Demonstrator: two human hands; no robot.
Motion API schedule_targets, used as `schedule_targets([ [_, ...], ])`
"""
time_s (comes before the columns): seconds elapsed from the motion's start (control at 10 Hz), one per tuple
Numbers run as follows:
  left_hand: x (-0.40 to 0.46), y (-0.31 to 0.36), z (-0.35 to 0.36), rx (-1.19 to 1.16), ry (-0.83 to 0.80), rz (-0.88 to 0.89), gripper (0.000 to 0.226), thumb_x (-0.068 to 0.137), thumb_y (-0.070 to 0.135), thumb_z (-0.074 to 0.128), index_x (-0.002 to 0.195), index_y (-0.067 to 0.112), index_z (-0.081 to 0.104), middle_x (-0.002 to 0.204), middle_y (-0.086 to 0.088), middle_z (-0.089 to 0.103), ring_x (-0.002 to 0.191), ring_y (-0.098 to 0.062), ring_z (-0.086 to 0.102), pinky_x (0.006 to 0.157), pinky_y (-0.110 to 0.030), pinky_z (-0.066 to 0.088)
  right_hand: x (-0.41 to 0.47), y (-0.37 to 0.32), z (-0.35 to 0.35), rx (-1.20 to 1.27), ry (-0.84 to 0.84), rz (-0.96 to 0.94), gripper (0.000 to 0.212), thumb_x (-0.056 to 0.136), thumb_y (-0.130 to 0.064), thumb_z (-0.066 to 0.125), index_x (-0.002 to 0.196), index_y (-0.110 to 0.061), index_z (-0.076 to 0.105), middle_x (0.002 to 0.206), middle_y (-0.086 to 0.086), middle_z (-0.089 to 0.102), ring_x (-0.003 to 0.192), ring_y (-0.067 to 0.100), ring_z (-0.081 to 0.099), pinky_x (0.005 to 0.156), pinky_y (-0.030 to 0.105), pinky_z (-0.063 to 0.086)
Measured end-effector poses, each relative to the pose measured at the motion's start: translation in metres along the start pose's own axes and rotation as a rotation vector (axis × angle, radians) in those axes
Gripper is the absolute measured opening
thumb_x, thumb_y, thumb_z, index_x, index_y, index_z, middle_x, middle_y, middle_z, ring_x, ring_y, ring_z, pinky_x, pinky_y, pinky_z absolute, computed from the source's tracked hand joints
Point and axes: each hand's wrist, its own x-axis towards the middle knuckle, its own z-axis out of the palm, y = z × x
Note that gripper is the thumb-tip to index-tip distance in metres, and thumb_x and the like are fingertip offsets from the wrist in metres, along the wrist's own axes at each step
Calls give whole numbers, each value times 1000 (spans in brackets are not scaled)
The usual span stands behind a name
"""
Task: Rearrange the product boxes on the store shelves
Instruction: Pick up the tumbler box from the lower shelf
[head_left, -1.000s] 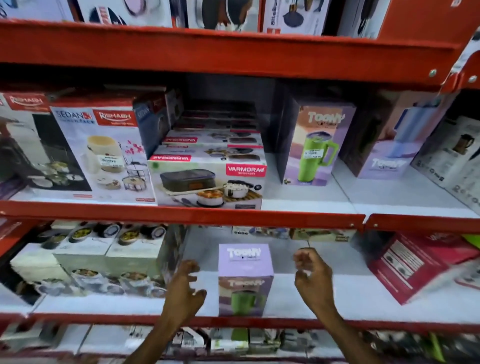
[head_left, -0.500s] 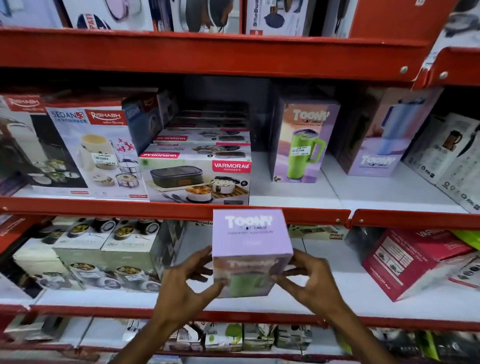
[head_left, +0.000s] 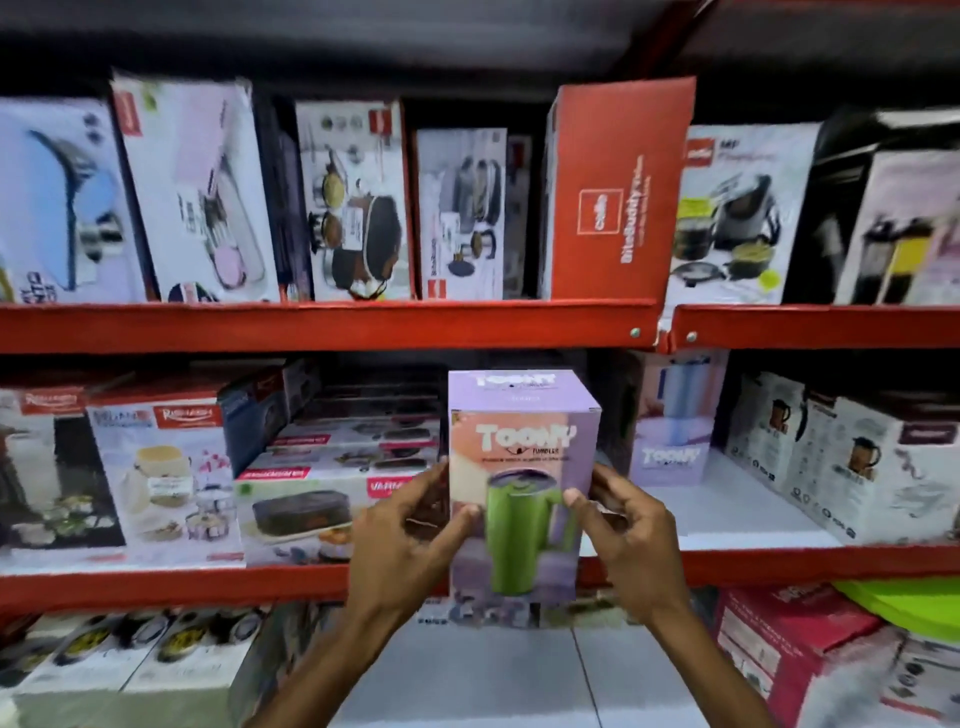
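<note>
I hold a purple Toony tumbler box (head_left: 522, 467) with a green mug printed on its front, upright in front of the middle shelf (head_left: 753, 564). My left hand (head_left: 402, 545) grips its left side and my right hand (head_left: 631, 540) grips its right side. The box's lower edge hangs just below the shelf's red front rail. A second Toony box (head_left: 672, 415) with a blue mug stands on the middle shelf to the right, behind the held box.
Varmora lunch-set boxes (head_left: 337, 499) are stacked on the middle shelf to the left, beside Rishabh boxes (head_left: 161, 467). White kettle boxes (head_left: 841, 457) stand on the right. The upper shelf holds cookware boxes and a red box (head_left: 613, 192). A red carton (head_left: 789, 654) lies lower right.
Both hands closed on the tumbler box on the lower shelf and lifted it up to the middle shelf level. The view has tilted upward, showing the upper shelf.
</note>
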Motion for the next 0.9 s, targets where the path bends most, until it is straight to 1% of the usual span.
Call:
schedule_targets([
  [0.1, 23, -4, 25, 13, -61, 3, 62, 82, 52, 76, 138, 26, 65, 109, 8, 82, 95, -5, 78, 86, -36, 64, 24, 9, -11, -42, -25, 14, 41, 94, -23, 69, 134, -31, 62, 108, -38, 72, 102, -10, 69, 81, 11, 56],
  [0.2, 38, -14, 45, 33, -83, 19, 58, 90, 40, 72, 144, 25, 58, 114, 8, 80, 100, -6, 76, 89, -38, 63, 45, 22, -17, -89, -59, 30, 44, 97, -21, 65, 139, -28, 56, 115, -33, 67, 98, -21, 63, 82, 7, 54],
  [0.3, 45, -22, 65, 14, -104, -2, 54, 94, 31, 70, 144, 20, 57, 111, 8, 81, 97, -3, 77, 88, -33, 64, 61, 37, -17, -153, -103, 37, 48, 99, -23, 62, 146, -19, 51, 129, -11, 65, 109, -11, 63, 85, 1, 48],
  [0.4, 50, -30, 80, 5, -143, -51, 46, 96, 30, 67, 141, 21, 59, 106, 9, 81, 91, 5, 76, 81, -16, 62, 73, 52, -18, -169, -132, 107, 49, 100, -25, 60, 146, -14, 49, 134, -1, 62, 123, 14, 58, 102, 25, 49],
  [0.5, 51, -40, 89, 52, -173, -74, 41, 97, 33, 66, 135, 18, 63, 106, 8, 82, 92, 3, 76, 86, -22, 63, 76, 64, -16, -210, -131, 142, 30, 100, -21, 61, 130, -22, 59, 114, -12, 66, 107, 9, 60, 82, 2, 46],
  [0.6, 50, -49, 92, 76, -212, -102, 40, 97, 35, 65, 133, 19, 64, 102, 9, 82, 89, 9, 74, 80, -6, 57, 75, 75, -15, -236, -124, 159, 25, 99, -17, 63, 120, -29, 60, 100, -27, 64, 91, -6, 64, 70, -5, 44],
  [0.7, 49, -50, 92, 109, -222, -121, 37, 98, 34, 64, 131, 19, 64, 97, 12, 80, 84, 21, 68, 74, 2, 52, 71, 75, -14, -244, -117, 155, 30, 98, -16, 63, 126, -26, 60, 102, -25, 66, 85, -26, 63, 70, -5, 45],
  [0.8, 50, -52, 92, 109, -232, -124, 38, 98, 35, 63, 132, 18, 64, 92, 18, 78, 83, 21, 68, 75, -1, 55, 71, 76, -14, -258, -108, 176, 35, 98, -15, 64, 133, -14, 61, 102, -23, 67, 89, -25, 63, 68, -6, 44],
  [0.9, 46, -43, 88, 146, -235, -120, 53, 95, 41, 65, 143, 22, 56, 104, 16, 77, 87, 5, 73, 93, -28, 62, 64, 61, -11, -272, -76, 179, 42, 98, -22, 64, 138, -13, 57, 119, -7, 71, 116, 14, 69, 80, 4, 49],
])
